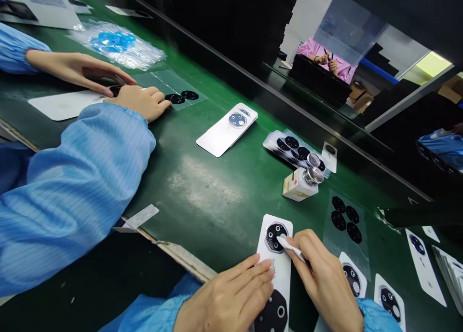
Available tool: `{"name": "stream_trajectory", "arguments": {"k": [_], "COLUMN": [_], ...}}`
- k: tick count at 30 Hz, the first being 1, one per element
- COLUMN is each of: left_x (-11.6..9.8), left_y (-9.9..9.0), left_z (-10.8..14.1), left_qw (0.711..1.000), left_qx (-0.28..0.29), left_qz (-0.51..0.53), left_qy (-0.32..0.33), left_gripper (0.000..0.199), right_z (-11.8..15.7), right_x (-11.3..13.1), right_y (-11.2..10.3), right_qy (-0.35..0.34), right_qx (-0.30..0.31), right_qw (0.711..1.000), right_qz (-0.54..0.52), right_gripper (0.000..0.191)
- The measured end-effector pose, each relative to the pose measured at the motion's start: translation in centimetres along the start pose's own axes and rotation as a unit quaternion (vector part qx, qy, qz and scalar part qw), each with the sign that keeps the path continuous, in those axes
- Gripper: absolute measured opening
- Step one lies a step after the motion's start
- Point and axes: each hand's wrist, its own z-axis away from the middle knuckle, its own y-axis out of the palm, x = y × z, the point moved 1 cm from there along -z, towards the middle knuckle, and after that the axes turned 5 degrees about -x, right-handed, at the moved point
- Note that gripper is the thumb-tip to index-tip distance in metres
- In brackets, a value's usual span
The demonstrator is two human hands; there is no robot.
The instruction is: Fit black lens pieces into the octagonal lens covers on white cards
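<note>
A white panel [283, 274] lies on the green table in front of me, with a black round camera piece [276, 237] near its top and a larger black piece [273, 312] lower down. My left hand [233, 296] rests flat over the panel's left side, fingers extended. Pinched in my right hand [318, 274] is a folded white cloth [292, 248], its tip touching the upper black piece. Right of my right hand, two white panels with black round pieces [351, 280] [389, 304] lie on the table.
A white bottle [299, 185] with a metal top stands beyond the panel, beside bagged black discs [289, 147]. A disc sheet [346, 221] lies right. A stack of white panels [227, 131] is mid-table. A co-worker's hands [139, 100] work at left; another person [331, 62] sits beyond.
</note>
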Motion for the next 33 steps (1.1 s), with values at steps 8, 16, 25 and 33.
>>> {"name": "stream_trajectory", "arguments": {"k": [8, 16, 25, 33], "left_x": [0.2, 0.1, 0.1, 0.1], "left_y": [0.2, 0.2, 0.1, 0.0], "left_z": [0.0, 0.3, 0.3, 0.2], "left_qw": [1.000, 0.999, 0.999, 0.998], "left_qx": [-0.015, -0.038, -0.041, -0.044], "left_qz": [-0.007, 0.008, 0.011, 0.023], "left_qy": [-0.002, -0.033, -0.033, -0.044], "left_gripper": [0.033, 0.032, 0.031, 0.026], "right_z": [-0.7, -1.0, -1.4, -1.2], "right_x": [0.5, 0.8, 1.2, 1.0], "right_y": [0.3, 0.4, 0.4, 0.2], "right_qy": [-0.061, -0.089, -0.104, -0.084], "right_qx": [-0.016, -0.021, -0.029, -0.031], "right_qw": [0.992, 0.983, 0.973, 0.977], "right_qz": [0.110, 0.158, 0.203, 0.195], "right_gripper": [0.028, 0.029, 0.032, 0.031]}}
